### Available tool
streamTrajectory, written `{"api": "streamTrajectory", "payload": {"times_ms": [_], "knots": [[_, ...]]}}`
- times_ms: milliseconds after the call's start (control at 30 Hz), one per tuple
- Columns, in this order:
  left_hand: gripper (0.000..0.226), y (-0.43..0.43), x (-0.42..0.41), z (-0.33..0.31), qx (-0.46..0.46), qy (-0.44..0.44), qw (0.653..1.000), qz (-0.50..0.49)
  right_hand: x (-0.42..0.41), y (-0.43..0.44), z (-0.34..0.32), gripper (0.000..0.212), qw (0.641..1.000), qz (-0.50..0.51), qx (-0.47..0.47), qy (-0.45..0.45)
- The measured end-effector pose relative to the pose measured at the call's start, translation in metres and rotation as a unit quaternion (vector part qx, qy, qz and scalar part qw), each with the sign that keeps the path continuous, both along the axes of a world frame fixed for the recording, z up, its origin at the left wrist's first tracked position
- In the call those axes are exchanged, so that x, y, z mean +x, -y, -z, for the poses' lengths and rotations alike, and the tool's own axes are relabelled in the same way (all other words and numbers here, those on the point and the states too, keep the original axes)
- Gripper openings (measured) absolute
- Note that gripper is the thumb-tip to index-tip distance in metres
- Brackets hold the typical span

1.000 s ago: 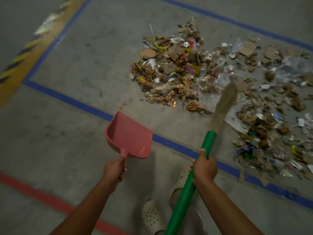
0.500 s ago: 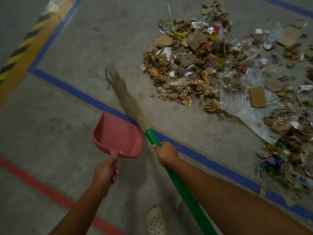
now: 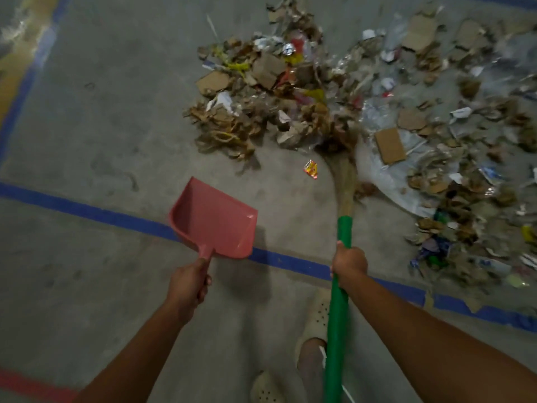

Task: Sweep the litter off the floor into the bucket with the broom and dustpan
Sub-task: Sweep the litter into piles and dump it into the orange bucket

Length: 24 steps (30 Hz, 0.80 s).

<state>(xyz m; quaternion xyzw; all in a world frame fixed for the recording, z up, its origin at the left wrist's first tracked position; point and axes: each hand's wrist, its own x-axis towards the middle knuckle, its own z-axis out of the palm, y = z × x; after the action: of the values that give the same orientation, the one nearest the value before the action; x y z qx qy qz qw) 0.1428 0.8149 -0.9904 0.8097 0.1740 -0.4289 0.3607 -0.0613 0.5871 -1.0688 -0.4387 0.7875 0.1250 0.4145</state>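
My left hand [image 3: 189,283] grips the handle of a pink dustpan [image 3: 213,222], held empty above the floor over the blue line. My right hand [image 3: 348,263] is closed around the green handle of the broom [image 3: 338,315]. The broom's straw bristles [image 3: 345,175] bend against the near edge of a big litter pile [image 3: 276,97] of torn cardboard, paper and wrappers. A loose orange-yellow wrapper [image 3: 311,169] lies just left of the bristles. More litter [image 3: 465,158] spreads across the right side. No bucket is in view.
A blue tape line [image 3: 96,212] crosses the concrete floor, and a red line [image 3: 35,385] runs at the bottom left. My feet in pale perforated clogs [image 3: 313,318] stand below the broom handle. A clear plastic sheet [image 3: 398,184] lies under litter right of the bristles.
The broom swung from the left, above the dustpan, back to the right and now presses into the pile's near edge. The dustpan stays raised in my left hand. The view has moved closer.
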Motion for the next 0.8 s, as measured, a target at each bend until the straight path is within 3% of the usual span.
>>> {"api": "streamTrajectory", "payload": {"times_ms": [200,400,600,800], "knots": [[0.049,0.072,-0.002,-0.004,-0.012,-0.006,0.996,0.085,-0.045,0.046,-0.02,0.048,0.976,0.208,-0.066,0.025],[0.045,0.13,-0.011,-0.01,-0.023,0.003,0.99,0.14,-0.077,0.066,-0.073,0.041,0.951,0.266,-0.134,0.081],[0.04,0.161,-0.012,-0.008,-0.044,0.005,0.985,0.167,-0.088,0.059,-0.107,0.034,0.952,0.24,-0.156,0.112],[0.049,0.156,0.001,0.004,-0.031,-0.013,0.977,0.21,-0.075,0.016,-0.102,0.031,0.979,0.094,-0.141,0.112]]}}
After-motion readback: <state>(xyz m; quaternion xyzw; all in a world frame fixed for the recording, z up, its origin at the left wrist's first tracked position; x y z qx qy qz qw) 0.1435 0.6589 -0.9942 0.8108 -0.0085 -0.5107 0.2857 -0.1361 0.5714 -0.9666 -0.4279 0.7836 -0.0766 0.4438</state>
